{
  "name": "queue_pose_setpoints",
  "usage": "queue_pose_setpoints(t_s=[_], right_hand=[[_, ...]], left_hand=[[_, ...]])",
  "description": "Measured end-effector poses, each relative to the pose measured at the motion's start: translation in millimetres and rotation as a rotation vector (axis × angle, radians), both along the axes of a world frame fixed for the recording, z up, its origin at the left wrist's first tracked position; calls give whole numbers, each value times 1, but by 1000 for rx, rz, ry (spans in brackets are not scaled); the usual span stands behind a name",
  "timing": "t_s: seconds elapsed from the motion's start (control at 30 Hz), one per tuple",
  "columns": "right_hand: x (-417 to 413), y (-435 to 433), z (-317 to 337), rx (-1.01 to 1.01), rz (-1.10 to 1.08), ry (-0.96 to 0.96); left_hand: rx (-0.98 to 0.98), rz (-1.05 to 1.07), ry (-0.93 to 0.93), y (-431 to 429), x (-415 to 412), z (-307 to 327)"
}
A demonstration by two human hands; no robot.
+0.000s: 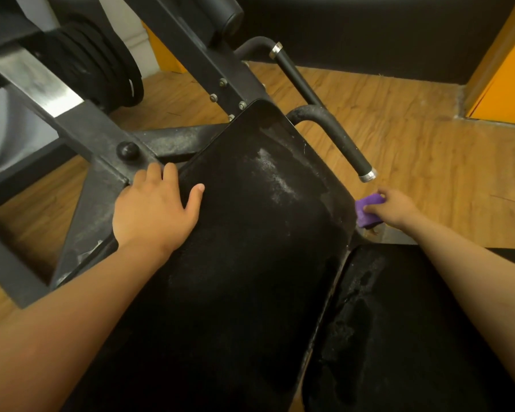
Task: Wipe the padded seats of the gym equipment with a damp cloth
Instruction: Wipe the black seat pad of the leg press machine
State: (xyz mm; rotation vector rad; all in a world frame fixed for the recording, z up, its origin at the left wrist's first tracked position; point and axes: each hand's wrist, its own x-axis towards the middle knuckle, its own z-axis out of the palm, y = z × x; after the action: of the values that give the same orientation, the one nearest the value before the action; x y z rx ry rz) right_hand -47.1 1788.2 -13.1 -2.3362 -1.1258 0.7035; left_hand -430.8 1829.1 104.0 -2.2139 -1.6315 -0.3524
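The black padded seat [250,233] is dull and dusty, with pale damp-looking streaks near its far right edge. The left hand [155,209] lies flat and open on its left edge, holding nothing. The right hand [394,208] is closed round a bunched purple cloth [366,209] just off the right edge, below a black handle [342,141]. A second pad [399,337] lies alongside.

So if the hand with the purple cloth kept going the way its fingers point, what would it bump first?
Probably the right edge of the black seat pad. The right hand points its purple cloth leftward, right beside it, though depth is unclear.
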Motion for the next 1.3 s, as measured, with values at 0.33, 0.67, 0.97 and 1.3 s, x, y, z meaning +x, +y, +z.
queue_pose_setpoints(t_s=[0.33, 0.67, 0.97, 1.3], right_hand=[[-21, -7, -12, -309, 365, -69], [-58, -8, 7, -124, 647, -66], [-37, -6, -12, -300, 344, -401], [-40, -13, -15, -127, 523, -225]], left_hand=[[8, 7, 3, 0, 1, -1], [15, -4, -14, 2, 0, -1], [33, -14, -6, 2, 0, -2], [33, -7, -1, 4, 1, -4]])
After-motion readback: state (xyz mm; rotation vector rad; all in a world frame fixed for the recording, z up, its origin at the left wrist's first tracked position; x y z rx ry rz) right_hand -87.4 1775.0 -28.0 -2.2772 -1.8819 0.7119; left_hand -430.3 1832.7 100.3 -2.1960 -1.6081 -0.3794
